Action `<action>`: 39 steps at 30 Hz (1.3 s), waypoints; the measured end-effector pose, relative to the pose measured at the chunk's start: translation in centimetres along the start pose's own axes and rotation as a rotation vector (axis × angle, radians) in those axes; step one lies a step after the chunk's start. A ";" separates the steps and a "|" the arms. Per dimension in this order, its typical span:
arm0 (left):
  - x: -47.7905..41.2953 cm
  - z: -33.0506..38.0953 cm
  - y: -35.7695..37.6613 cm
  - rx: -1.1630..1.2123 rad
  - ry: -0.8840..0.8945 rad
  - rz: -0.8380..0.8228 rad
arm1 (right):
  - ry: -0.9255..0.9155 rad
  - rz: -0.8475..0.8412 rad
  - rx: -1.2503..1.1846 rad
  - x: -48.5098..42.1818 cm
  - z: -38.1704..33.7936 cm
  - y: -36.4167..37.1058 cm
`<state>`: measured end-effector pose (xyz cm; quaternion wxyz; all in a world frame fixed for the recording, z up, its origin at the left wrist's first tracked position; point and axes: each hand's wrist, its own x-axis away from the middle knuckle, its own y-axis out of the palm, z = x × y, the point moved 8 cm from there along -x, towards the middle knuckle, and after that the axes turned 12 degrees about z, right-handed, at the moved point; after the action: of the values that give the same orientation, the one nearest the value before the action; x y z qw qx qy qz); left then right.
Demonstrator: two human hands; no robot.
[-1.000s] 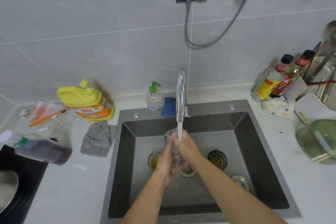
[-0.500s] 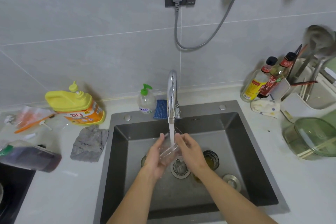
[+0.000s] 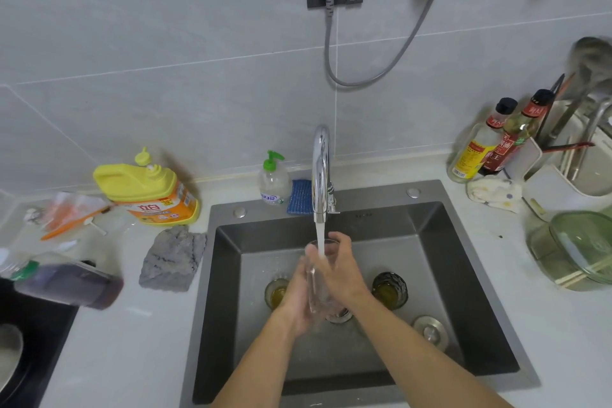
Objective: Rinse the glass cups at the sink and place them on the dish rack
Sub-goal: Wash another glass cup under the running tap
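Over the dark grey sink (image 3: 440,262) I hold a clear glass cup (image 3: 318,278) upright under the running faucet (image 3: 321,172); the water stream falls into its mouth. My left hand (image 3: 298,301) cradles the cup's left side and base. My right hand (image 3: 344,268) wraps round its right side, fingers over the rim. Two more glass cups stand on the sink floor with yellowish liquid in them: one (image 3: 276,291) left of my hands, a darker patterned one (image 3: 390,290) on the right. The white dish rack (image 3: 563,185) stands at the far right.
A drain plug (image 3: 430,331) lies in the sink's right corner. On the left counter sit a yellow detergent jug (image 3: 149,192), a grey cloth (image 3: 172,260) and a lying bottle (image 3: 63,283). Soap pump (image 3: 273,180), sauce bottles (image 3: 490,142) and a green glass lid (image 3: 579,248) stand around.
The cup has been turned from tilted to upright under the stream, and my hands have closed in tighter around it. The camera view has shifted slightly.
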<state>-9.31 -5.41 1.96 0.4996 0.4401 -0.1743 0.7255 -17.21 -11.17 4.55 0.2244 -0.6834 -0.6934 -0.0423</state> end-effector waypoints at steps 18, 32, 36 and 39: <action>-0.5 1.2 2.9 -0.064 0.063 -0.029 | -0.040 0.058 0.100 -0.4 -0.8 -2.8; -1.2 2.6 1.6 -0.102 0.182 0.124 | 0.150 0.007 -0.036 -0.3 0.0 -1.6; -1.6 2.4 0.0 -0.080 0.198 0.174 | 0.268 0.002 -0.043 -0.5 0.9 -0.7; -2.2 2.2 -1.0 -0.018 0.181 0.139 | 0.344 -0.099 -0.153 -0.3 1.8 0.4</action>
<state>-7.15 -7.76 1.14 0.4655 0.3551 -0.1649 0.7937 -17.32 -10.74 2.74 0.2846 -0.6462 -0.6724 -0.2221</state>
